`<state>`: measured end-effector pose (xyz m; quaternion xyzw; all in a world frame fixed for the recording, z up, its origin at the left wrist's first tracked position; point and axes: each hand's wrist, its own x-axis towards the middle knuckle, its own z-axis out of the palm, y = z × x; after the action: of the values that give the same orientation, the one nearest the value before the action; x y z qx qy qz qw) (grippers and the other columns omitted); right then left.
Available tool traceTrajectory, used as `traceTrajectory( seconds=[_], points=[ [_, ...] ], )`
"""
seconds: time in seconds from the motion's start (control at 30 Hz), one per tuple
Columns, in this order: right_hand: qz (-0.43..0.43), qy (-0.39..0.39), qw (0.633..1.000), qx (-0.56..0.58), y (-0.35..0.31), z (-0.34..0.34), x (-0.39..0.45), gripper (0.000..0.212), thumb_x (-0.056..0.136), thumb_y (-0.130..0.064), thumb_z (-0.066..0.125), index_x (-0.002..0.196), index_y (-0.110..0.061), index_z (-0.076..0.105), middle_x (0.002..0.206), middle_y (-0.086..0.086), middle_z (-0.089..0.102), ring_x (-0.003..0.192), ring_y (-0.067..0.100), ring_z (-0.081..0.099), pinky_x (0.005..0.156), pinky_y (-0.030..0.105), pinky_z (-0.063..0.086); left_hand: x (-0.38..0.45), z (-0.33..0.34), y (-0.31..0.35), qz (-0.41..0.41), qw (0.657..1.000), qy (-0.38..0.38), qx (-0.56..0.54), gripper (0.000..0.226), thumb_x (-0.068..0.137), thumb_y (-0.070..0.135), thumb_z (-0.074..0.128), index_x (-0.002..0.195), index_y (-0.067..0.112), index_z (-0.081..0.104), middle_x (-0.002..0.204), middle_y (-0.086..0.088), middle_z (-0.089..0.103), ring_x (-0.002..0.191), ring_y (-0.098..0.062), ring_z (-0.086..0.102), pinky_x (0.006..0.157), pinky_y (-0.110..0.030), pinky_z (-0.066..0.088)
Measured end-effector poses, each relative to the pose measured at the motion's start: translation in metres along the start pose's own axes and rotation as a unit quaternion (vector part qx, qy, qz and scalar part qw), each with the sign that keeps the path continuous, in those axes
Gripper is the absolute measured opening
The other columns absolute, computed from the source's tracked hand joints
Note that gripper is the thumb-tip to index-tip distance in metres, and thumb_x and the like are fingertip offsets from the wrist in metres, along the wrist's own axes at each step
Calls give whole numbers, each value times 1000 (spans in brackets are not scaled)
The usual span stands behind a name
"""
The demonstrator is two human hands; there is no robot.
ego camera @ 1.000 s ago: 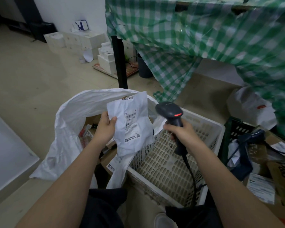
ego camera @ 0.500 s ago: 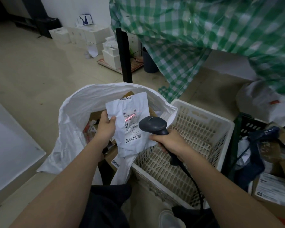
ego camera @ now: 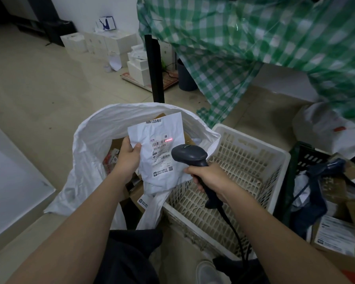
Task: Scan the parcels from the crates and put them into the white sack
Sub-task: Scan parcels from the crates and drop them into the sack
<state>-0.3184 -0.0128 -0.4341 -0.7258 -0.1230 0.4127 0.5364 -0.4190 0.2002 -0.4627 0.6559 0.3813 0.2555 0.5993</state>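
**Red beam on the label, sack waiting underneath**

The left hand pinches a white parcel by its left edge, thumb on the front, and holds it upright right over the open mouth of the white sack. The right hand is wrapped around the handle of the black scanner, whose head points at the parcel's shipping label. A short red line glows at the right end of the top barcode, so the scan looks to be under way, though whether it has registered I cannot tell.

How far along? The sack already holds cardboard boxes and other packets, so a good share seems done. The white crate beside it shows only bare lattice where it is in view. Off to the right, the dark green crate carries labelled parcels and dark wrapping, so work remains. This parcel, by my reading, just needs a good read and a drop into the sack.

Against half a second ago: the scanner has lifted slightly and sits closer to the label's right side, and the red line has slid from the middle of the barcode towards its right end. A full second back, the scanner stood upright, away from the parcel, with no beam on the label.
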Motion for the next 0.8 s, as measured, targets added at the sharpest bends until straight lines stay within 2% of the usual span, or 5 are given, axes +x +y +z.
traceTrajectory(
  seconds=[0.33, 0.43, 0.57, 0.7, 0.8],
  points=[
    [-43, 133, 987, 80, -9, 1, 20, 20, 78, -18, 76, 74, -8, 60, 63, 10, 55, 45, 18, 47, 48, 28, 39, -41, -30, 45, 247, 949, 127, 152, 17, 100, 0, 34, 101, 15, 42, 77, 13, 46, 64, 8, 48, 57, -8, 34],
    [-49, 148, 983, 93, -13, 1, 22, 19, 78, -15, 75, 73, -7, 59, 62, 10, 53, 46, 19, 46, 49, 29, 38, -41, -35, 49, 264, 936, 146, 181, 24, 97, -5, 33, 109, 9, 47, 75, 8, 49, 61, 3, 51, 52, -10, 34],
    [-43, 146, 984, 96, -14, 6, 29, 17, 81, -14, 73, 73, -8, 59, 64, 11, 53, 49, 19, 45, 51, 30, 38, -24, -31, 37, 267, 907, 98, 312, 48, 87, -12, 44, 130, 8, 52, 119, -11, 63, 105, -30, 58, 80, -30, 42],
    [-37, 150, 983, 102, -11, 12, 40, 16, 80, -14, 73, 74, -8, 60, 62, 9, 52, 47, 18, 45, 48, 28, 37, 6, -25, 11, 375, 812, -5, 446, 66, 75, -25, 52, 132, 7, 55, 137, -15, 54, 125, -34, 53, 103, -41, 40],
    [-27, 142, 984, 106, -9, 15, 50, 15, 81, -16, 73, 77, -7, 61, 62, 8, 52, 47, 17, 46, 49, 28, 38, 27, -19, -22, 300, 778, -99, 542, 71, 83, -19, 45, 145, 16, 40, 154, -4, 34, 143, -22, 29, 116, -35, 19]
  ],
)
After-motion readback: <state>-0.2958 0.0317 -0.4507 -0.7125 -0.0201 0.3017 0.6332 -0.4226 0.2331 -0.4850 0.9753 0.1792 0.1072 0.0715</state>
